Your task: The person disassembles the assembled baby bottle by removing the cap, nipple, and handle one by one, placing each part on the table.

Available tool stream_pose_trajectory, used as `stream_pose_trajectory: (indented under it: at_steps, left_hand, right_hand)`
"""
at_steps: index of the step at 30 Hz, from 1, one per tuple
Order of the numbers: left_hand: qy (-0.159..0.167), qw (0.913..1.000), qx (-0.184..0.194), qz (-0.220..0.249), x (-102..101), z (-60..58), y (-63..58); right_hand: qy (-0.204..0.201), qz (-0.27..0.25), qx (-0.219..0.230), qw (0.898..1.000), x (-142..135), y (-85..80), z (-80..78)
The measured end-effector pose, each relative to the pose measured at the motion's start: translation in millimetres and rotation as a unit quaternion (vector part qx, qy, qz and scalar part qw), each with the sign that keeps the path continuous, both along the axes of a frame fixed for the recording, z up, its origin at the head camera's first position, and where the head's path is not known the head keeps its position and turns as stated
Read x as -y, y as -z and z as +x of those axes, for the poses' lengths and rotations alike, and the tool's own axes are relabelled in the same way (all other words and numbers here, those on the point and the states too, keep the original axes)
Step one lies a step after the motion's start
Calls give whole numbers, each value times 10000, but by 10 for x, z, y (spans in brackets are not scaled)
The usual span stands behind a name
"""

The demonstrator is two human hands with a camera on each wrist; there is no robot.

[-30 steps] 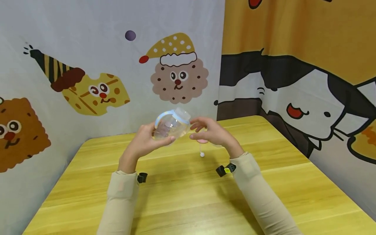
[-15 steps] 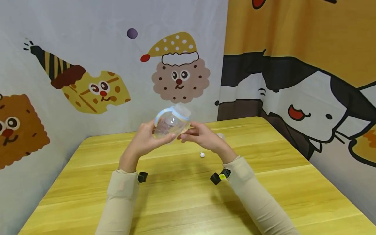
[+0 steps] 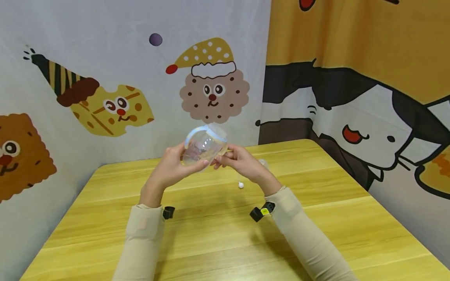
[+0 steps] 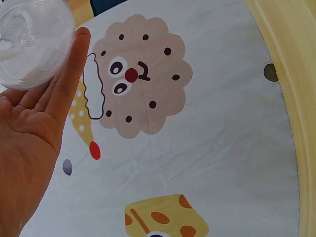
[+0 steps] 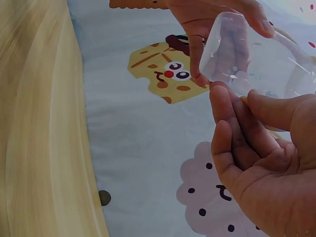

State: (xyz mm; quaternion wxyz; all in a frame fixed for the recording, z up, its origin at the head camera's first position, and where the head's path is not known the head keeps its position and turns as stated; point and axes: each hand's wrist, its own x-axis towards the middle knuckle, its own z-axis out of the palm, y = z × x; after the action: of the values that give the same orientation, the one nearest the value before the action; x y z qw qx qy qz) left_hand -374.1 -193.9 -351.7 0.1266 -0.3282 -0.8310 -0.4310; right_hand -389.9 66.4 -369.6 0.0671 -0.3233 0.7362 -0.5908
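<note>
A clear, rounded baby bottle (image 3: 202, 150) with a pale blue collar and a curved handle is held tilted above the table, its translucent top toward the upper right. My left hand (image 3: 168, 168) grips its body from the left, thumb on the near side. The bottle's round base (image 4: 32, 42) shows over the left palm (image 4: 29, 133). My right hand (image 3: 242, 162) has its thumb and fingertips at the right side of the bottle, pinching a yellowish edge there. In the right wrist view, the right hand (image 5: 266, 153) has its thumb against the clear wall (image 5: 224, 47).
On the wooden table (image 3: 211, 234), a small white ball (image 3: 240, 185) on a thin cord lies beyond the right forearm. Partly behind the right wrist is a clear rounded piece (image 3: 263, 162). A printed cloth (image 3: 123, 47) hangs behind the table.
My right hand has moved left from beside the bottle, and its fingertips have closed at the bottle's side. The left hand keeps its grip; the bottle has barely shifted. A pink item is now hidden.
</note>
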Motion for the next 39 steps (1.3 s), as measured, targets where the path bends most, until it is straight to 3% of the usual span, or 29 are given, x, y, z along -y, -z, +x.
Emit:
stream_pose_trajectory:
  at_steps: [6,24,33,39]
  left_hand:
    - [-111,9998,131,-90,-7,10,-17]
    - [-229,9992,69,-309,13,-15,5]
    - [-193,9993,133,-304,24,-13,8]
    - [-208,9993,78,-292,20,-16,-7]
  right_hand:
    - [167,-95,11,9998,-58,-40,14]
    - [487,-319,-197,9981,-167,-87,-39]
    - [632,-697,66,9955,-193,-59,-113]
    - [736,-681,251,9946,-208,13,-159]
